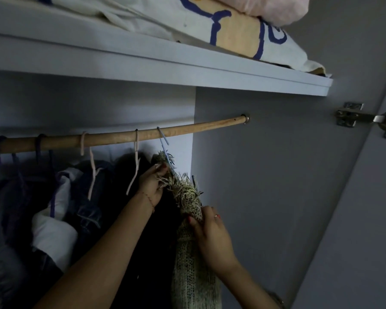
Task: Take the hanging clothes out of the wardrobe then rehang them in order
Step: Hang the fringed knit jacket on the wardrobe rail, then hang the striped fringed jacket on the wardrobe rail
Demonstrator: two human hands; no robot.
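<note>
A wooden rail runs across the wardrobe under a shelf. At its right end a pale blue hanger carries a beige knitted garment with a fringed edge. My left hand grips the fringed top of that garment just below the hanger's hook. My right hand pinches the knit lower down on its right side. Left of it hang a black garment on a white hanger, a denim piece, a white garment and darker clothes, all on the rail.
The shelf above holds folded cloth with blue lettering and a pink bundle. The grey side wall stands right of the clothes. A metal door hinge and the open door are at the far right.
</note>
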